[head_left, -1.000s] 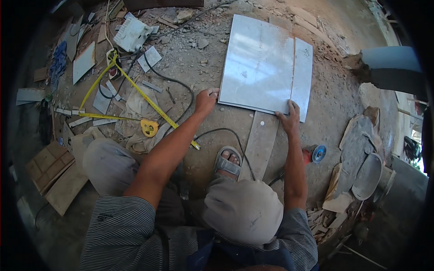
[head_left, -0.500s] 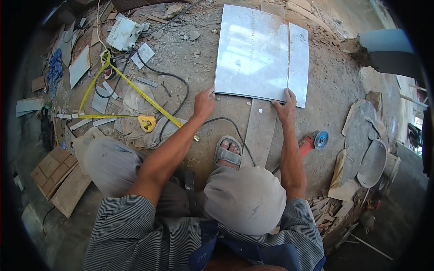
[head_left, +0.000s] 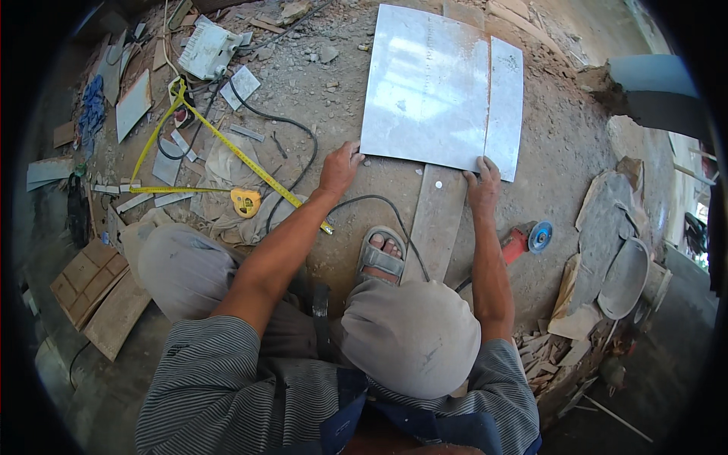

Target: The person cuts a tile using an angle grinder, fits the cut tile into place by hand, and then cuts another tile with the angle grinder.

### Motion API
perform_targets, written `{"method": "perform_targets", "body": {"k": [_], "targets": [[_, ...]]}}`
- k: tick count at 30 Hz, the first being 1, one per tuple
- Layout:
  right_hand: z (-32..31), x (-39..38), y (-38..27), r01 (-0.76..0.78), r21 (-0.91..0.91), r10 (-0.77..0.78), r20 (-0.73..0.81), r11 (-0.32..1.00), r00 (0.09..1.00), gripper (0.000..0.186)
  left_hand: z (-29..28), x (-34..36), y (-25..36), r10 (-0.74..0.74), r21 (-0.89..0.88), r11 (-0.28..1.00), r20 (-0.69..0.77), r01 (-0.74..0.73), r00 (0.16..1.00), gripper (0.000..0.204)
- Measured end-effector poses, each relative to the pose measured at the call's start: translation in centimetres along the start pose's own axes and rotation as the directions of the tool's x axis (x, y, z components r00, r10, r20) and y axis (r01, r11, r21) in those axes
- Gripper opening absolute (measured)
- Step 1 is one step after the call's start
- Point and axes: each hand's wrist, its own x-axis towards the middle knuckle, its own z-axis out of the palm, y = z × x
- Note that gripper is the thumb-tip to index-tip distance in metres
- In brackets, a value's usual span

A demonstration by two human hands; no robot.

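A large glossy light-grey tile [head_left: 421, 91] lies on a board across the dusty ground in front of me. A narrower tile strip [head_left: 505, 114] runs along its right side, with a brown line between the two. My left hand [head_left: 340, 168] pinches the near left corner of the large tile. At the near edge, by the brown line, my right hand [head_left: 484, 184] holds the tile, its fingertips on top and its thumb at the edge. A red angle grinder [head_left: 525, 241] with a blue disc rests right of my right forearm.
A yellow tape measure [head_left: 246, 202] lies on the left, its blade pulled out and bent. Black cable [head_left: 312, 140] winds past it. The long board [head_left: 436, 227] runs beside my sandalled foot [head_left: 383, 254]. Broken tile pieces [head_left: 561, 356] lie lower right; a white ridged casing [head_left: 208, 50] sits far left.
The tile and strip have shifted slightly to the right in view. My right hand has slid a little toward me, its fingers now nearer the tile's edge. My left hand keeps its corner.
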Motion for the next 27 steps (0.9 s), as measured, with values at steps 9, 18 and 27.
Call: {"method": "perform_targets", "body": {"k": [9,18,27], "targets": [[0.0,0.1,0.1,0.072,0.001,-0.072,-0.047,0.997,0.996,0.048,0.6,-0.3,0.2,-0.043,-0.040,0.998,-0.073,0.040,0.996,0.030],[-0.7,0.9,0.8,0.093,0.055,-0.096,0.058,0.994,0.994,0.045,0.6,-0.3,-0.5,-0.012,0.138,0.990,0.001,0.012,1.000,0.024],[-0.7,1.2,1.8,0.166,0.004,-0.165,0.122,0.986,0.979,0.047,1.0,-0.7,-0.8,0.038,0.219,0.975,0.000,-0.037,0.999,0.017]]}}
